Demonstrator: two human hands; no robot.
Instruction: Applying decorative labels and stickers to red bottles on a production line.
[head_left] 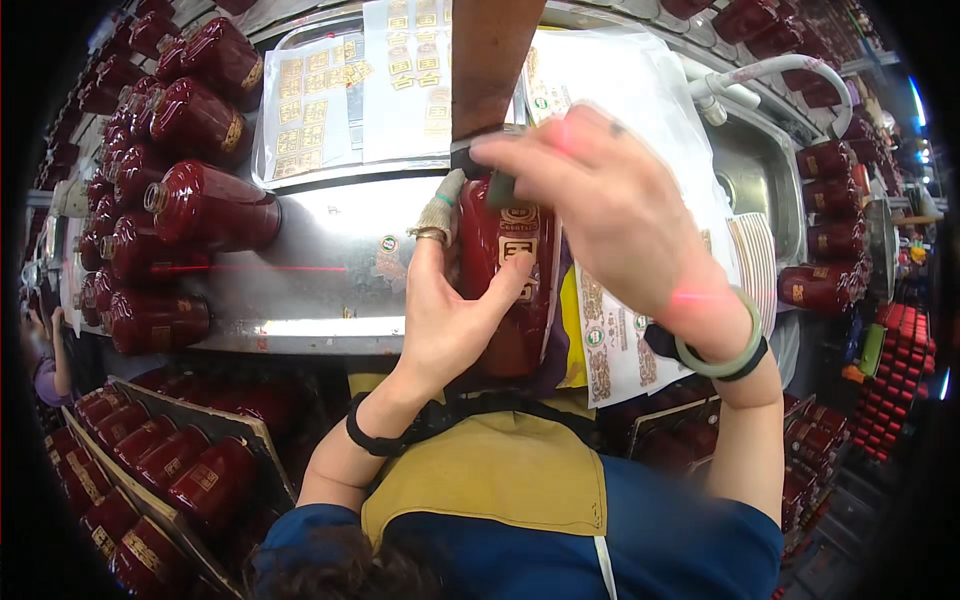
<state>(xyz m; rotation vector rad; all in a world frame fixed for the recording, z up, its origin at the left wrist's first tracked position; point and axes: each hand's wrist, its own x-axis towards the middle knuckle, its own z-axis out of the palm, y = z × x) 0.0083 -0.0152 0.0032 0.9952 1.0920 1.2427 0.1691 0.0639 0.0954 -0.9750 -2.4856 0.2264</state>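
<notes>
A glossy dark red bottle (pixel 510 330) with gold labels lies in front of me, its upper end near a brown upright post (pixel 490 70). My left hand (pixel 445 310) grips its left side, thumb pressed on a square gold label (pixel 515 255). A knitted finger cover (pixel 440 212) sits on one finger of that hand. Over the bottle's upper part is my right hand (pixel 610 200), smeared by motion. A dark green flat piece (pixel 501 188) shows under its fingers, against the bottle; its kind is unclear.
Many red bottles (pixel 215 205) stand at the left. Sheets of gold labels (pixel 315 105) lie beyond the metal worktop (pixel 300 250); more label sheets (pixel 620 340) lie at right, beside a sink (pixel 755 170) with a white faucet (pixel 785 65). Bottle crates (pixel 260 440) flank me below.
</notes>
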